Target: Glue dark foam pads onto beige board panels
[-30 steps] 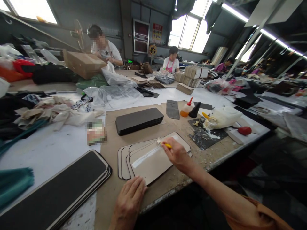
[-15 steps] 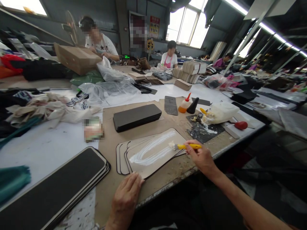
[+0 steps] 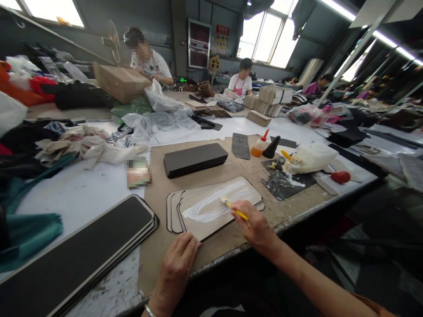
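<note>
My right hand (image 3: 253, 222) grips a yellow-handled brush (image 3: 238, 212), its bristles on the top beige panel (image 3: 211, 223). White streaks of a wet-looking coating cover much of that panel. Under it lie more black-edged panels, fanned out to the left. My left hand (image 3: 181, 257) rests at the panel's near left corner, fingers close together on its edge; whether they pinch it is hard to tell. Behind the panels is a stack of dark grey pieces (image 3: 195, 158).
Long black panels (image 3: 82, 251) lie at the left. Behind right are an orange glue bottle (image 3: 259, 145), a black cone-shaped object (image 3: 271, 147), a smeared dark board (image 3: 287, 179), a white container (image 3: 312, 157) and a red-handled tool (image 3: 340, 177). Two people work across the table.
My right hand has moved left and nearer with the brush, whose handle now slants down to the right. More white streaks cover the panel. The whole view has shifted slightly.
</note>
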